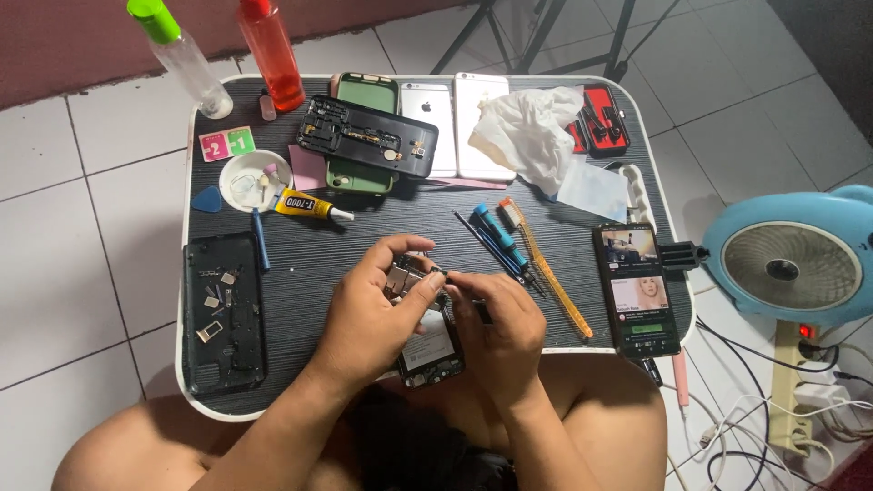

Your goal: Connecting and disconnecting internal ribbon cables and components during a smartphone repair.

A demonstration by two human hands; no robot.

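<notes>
Opened phone (430, 350), bare metal innards

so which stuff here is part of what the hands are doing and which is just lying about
In hand:
- left hand
- right hand
- small metal part pinched between them
- opened phone underneath

Lying about:
- glue tube
- screwdrivers
- toothbrush
- white dish
- black back cover
- red bottle
- lit phone
- fan

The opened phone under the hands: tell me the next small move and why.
Probably keep the left hand steady on the small metal part and ease it off with the right hand. Both hands pinch together right above the opened phone, and the fingers hide whether the part is loose, so a gentle lift seems safer than a pull.
</notes>
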